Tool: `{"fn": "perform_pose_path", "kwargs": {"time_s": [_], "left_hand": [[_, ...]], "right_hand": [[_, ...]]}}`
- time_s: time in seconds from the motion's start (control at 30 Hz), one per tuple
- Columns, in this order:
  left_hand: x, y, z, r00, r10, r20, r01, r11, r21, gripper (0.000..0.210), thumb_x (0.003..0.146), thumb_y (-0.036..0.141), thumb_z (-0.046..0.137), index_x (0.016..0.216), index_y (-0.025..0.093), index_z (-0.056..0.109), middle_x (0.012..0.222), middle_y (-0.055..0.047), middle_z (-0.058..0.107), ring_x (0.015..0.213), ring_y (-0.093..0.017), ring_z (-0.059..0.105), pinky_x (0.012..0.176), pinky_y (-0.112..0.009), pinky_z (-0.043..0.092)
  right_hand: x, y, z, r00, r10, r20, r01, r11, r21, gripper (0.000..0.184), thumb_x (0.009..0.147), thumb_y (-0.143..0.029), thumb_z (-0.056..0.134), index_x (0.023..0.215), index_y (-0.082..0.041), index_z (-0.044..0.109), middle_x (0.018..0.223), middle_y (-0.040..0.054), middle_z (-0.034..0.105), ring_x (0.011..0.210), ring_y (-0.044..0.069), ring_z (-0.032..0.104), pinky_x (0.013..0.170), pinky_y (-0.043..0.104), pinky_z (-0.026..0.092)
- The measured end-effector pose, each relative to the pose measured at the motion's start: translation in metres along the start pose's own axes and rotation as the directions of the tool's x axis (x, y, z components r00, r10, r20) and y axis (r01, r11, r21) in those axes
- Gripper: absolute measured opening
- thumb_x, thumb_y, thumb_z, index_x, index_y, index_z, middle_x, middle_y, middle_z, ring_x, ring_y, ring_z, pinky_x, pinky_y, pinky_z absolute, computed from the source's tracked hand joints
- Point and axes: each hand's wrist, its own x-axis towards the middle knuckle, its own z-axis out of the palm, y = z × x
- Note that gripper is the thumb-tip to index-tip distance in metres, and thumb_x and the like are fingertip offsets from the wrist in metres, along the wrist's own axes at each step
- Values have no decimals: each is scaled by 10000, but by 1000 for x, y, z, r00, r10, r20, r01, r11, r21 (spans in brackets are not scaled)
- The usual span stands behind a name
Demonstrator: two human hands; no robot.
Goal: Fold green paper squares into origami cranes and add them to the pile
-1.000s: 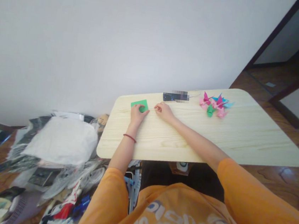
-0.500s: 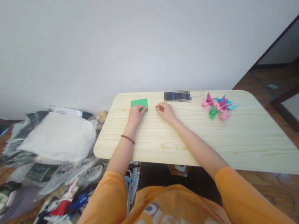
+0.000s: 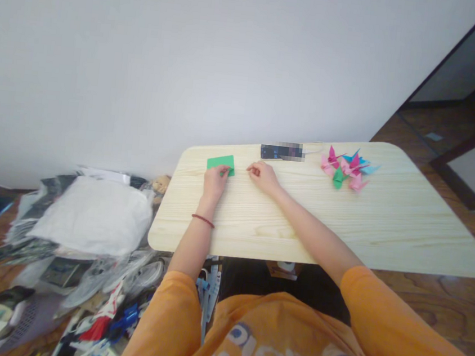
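Left of green paper, plastic bags.

I'm looking at a plain white wall that is rising behind the pale wooden table. Near the table's far edge a dark smartphone is lying, its right part blurred out, with a thin white cable trailing beside it. Farther to my right, folded paper cranes in pinks, blue and green are sitting clustered. Down on my left, a white bundle is resting on crumpled plastic, and a purple perforated basket is standing near a red item I'm not making out. Wood-grained flooring is showing on my right.
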Motion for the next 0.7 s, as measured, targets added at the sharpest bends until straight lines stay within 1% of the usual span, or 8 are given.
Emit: {"fn": "perform_pose_path", "kwargs": {"time_s": [0.13, 0.2, 0.4, 0.47, 0.53, 0.6, 0.67, 0.7], "left_hand": [[1, 2, -2, 995, -25, -93, 18, 997, -71, 181, 806, 120, 632, 942, 181, 736, 933, -82, 758, 899, -232, 711, 918, -364, 501], [1, 3, -3, 991, -33, -127, 19, 993, -116, 168, 798, 124, 645, 925, 197, 729, 904, -65, 756, 880, -226, 712, 906, -363, 507], [0, 3, -2, 972, -38, -231, -15, 975, -222, 107, 763, 121, 686, 832, 202, 695, 865, -48, 746, 840, -206, 711, 832, -332, 522], [-1, 4, -2, 962, -40, -272, -30, 968, -249, 105, 754, 128, 698, 822, 207, 683, 833, -33, 739, 824, -196, 707, 836, -329, 518], [-2, 5, -3, 942, -30, -334, -71, 956, -286, 94, 753, 157, 707, 822, 212, 675, 811, -13, 728, 811, -184, 699, 855, -329, 513], [-2, 9, -4, 916, -8, -401, -141, 930, -340, 72, 752, 200, 716, 806, 212, 671, 787, 3, 715, 793, -170, 688, 900, -333, 502], [-2, 15, -4, 896, 13, -445, -217, 885, -411, 78, 734, 230, 734, 773, 207, 670, 758, 13, 703, 771, -156, 676, 946, -338, 487], [-1, 18, -3, 888, 4, -460, -239, 859, -453, 93, 715, 234, 747, 751, 204, 667, 738, 17, 696, 754, -151, 671, 943, -335, 491]], "right_hand": [[0, -1, -1, 1000, 4, 8, -4, 1000, 6, 208, 730, -45, 545, 832, -140, 699, 708, 8, 546, 619, 128, 471, 663, 264, 379], [0, -1, -1, 1000, 3, 9, -3, 1000, 5, 216, 727, -45, 542, 834, -143, 701, 709, 10, 550, 622, 131, 469, 669, 268, 380], [1, 0, -1, 1000, 1, -2, -1, 1000, 16, 209, 724, -48, 540, 824, -142, 697, 689, 7, 529, 619, 136, 474, 673, 276, 393], [1, 1, 0, 1000, 1, -7, -1, 1000, 24, 202, 723, -56, 539, 817, -145, 695, 691, 9, 534, 623, 138, 481, 683, 284, 405], [1, 3, 2, 1000, 12, -14, -12, 999, 47, 205, 720, -71, 544, 837, -148, 694, 699, 12, 550, 625, 139, 492, 705, 297, 425], [2, 3, 3, 999, 36, -40, -32, 993, 112, 271, 714, -108, 572, 955, -147, 689, 779, 30, 596, 644, 141, 510, 720, 312, 448], [3, 4, 3, 993, 74, -92, -52, 974, 221, 469, 699, -182, 636, 1168, -164, 625, 982, 76, 632, 729, 160, 547, 708, 320, 472], [5, 4, 1, 988, 97, -122, -60, 958, 282, 593, 684, -228, 674, 1266, -185, 565, 1109, 100, 617, 806, 177, 565, 700, 321, 481]]}}
